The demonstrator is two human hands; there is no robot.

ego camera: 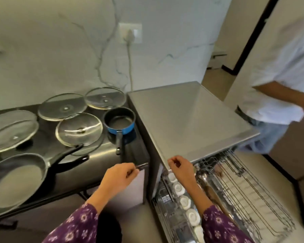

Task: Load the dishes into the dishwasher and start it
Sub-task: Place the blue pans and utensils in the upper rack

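The grey dishwasher (pixel 191 116) stands to the right of a dark counter (pixel 102 155). Its wire rack (pixel 247 193) is pulled out, with a row of white cups (pixel 184 201) along its left side. My left hand (pixel 118 178) pinches a thin dark utensil (pixel 142 166) at the counter's front right corner. My right hand (pixel 182 169) hovers over the rack's left end, just below the dishwasher's top front corner; its fingers are curled and nothing shows in them. On the counter are a blue saucepan (pixel 119 122), a black frying pan (pixel 16 179) and several glass lids (pixel 79 131).
Another person in a white shirt (pixel 281 67) stands close to the dishwasher's right side. A plug and cable (pixel 129 37) hang from a wall socket behind the counter. A second pan's handle (pixel 72 160) sticks out toward the counter front.
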